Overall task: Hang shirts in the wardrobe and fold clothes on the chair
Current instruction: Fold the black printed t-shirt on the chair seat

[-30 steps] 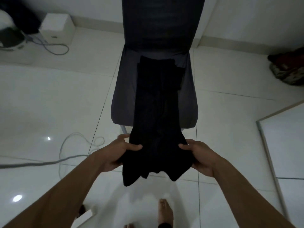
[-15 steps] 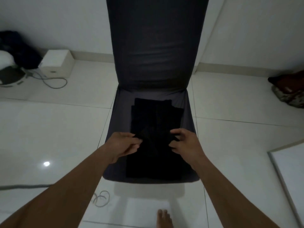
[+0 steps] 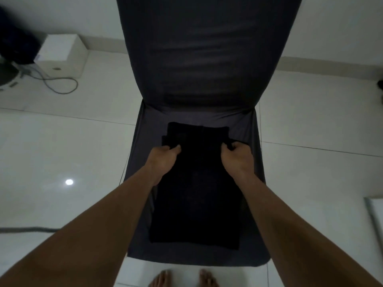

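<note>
Black garment [image 3: 196, 195]: flat on seat of chair [image 3: 196, 59], folded lengthwise into a narrow dark strip. Near end close to seat's front edge, far end short of the backrest crease. Small flaps sticking out on both sides near the far end. Fabric detail lost in low light; cannot tell garment type.

Gripping the left flap: left hand [image 3: 164, 160], fingers curled under, thumb tip on top of the fabric. Clamped on the right flap: right hand [image 3: 236, 159], fingers curled round a raised bit of cloth. Hands level with each other, apart by the strip's width, forearms coming in from the bottom corners over the seat.

Chair cover dark grey, stretched, wrinkled across the backrest and at the seat joint.

Around: glossy white tiled floor [image 3: 62, 146] with a round light reflection [image 3: 69, 181]. Far left by the wall, white box [image 3: 62, 53], thin cable [image 3: 62, 88] looping on the tiles just in front of it. Beside the box, dark blurred object [image 3: 16, 44], unidentifiable. At left edge, grey cord [image 3: 27, 229], running behind the left forearm. At bottom edge, bare feet [image 3: 162, 278], just in front of the seat. Far right, pale panel edge [image 3: 375, 220].
</note>
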`<state>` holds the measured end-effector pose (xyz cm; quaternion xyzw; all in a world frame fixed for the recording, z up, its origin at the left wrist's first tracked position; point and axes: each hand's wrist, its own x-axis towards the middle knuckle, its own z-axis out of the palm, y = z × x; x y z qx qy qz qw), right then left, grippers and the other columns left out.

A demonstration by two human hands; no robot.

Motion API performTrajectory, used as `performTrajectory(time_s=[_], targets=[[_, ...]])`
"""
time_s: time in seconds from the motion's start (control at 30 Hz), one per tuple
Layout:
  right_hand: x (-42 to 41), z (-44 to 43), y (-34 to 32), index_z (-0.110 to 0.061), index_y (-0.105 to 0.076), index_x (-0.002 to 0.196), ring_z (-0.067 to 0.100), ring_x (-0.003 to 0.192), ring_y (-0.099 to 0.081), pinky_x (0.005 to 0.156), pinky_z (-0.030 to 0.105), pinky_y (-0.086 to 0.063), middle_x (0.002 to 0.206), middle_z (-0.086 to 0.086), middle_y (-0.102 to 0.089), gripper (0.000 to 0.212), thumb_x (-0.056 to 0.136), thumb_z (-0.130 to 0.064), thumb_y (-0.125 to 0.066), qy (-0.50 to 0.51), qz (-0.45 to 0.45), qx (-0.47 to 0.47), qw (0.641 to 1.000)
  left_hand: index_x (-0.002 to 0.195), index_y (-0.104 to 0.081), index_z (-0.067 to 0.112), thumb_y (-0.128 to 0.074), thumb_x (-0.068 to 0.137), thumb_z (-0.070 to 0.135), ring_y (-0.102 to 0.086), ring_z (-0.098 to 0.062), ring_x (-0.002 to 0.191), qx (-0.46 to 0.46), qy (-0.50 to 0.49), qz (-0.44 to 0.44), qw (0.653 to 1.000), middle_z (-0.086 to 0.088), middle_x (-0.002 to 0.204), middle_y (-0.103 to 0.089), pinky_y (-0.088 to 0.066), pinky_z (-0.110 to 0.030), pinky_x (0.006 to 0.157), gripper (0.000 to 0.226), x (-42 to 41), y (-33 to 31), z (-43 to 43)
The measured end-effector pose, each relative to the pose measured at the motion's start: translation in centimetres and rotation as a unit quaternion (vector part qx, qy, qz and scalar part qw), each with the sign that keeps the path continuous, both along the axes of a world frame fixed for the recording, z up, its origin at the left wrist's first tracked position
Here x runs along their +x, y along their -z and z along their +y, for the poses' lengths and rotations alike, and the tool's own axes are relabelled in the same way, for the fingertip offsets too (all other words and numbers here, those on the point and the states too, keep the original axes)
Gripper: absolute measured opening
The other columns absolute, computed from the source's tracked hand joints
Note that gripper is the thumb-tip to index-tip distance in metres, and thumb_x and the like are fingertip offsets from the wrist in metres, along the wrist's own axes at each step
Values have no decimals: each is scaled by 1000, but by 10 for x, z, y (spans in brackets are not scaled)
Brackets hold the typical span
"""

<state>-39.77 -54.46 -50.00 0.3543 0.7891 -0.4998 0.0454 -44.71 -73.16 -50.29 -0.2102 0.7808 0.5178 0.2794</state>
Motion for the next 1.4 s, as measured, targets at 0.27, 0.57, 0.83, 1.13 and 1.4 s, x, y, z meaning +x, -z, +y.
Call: performTrajectory(time_s=[0.27,0.57,0.83,1.13,1.4], targets=[[-12,-1,-2,-21,-41,53,10,46,-45,50,23,-34,49,-6,-47,50,98,-33,-60,71,42,-44,996,101,-73,15,-60,91,59,-69,-19,88,-32,-12,108,994,0,93,-73,-56,-33,85,47,-29,5,-1],[-24,-4,-7,-10,-49,134,42,131,-43,105,53,-41,140,20,-46,60,96,-56,-54,-70,-118,216,967,82,-53,11,-47,97,58,-55,-28,82,-242,99,153,953,-4,80,-57,-38,-33,71,50,-31,13,-12],[-16,-12,-10,-8,-44,141,19,90,-60,79,26,-45,107,1,-59,52,95,-17,-66,-48,-37,113,992,97,-58,7,-59,96,38,-55,-19,76,-204,82,120,968,2,77,-54,-37,-27,66,31,-41,3,-6],[-14,-10,-10,-10,-62,118,36,121,-52,99,51,-46,125,13,-59,47,96,-52,-59,-108,-105,253,956,104,-59,11,-59,94,46,-62,-31,98,-265,120,196,937,-3,89,-62,-36,-30,68,36,-42,2,-5],[16,-8,-18,-11,-53,133,25,100,-64,82,34,-51,116,5,-65,68,89,-62,-61,-97,-181,67,976,88,-68,7,-48,86,75,-60,-23,79,-195,96,-11,976,-6,88,-65,-50,-33,81,71,-17,-3,-17]])
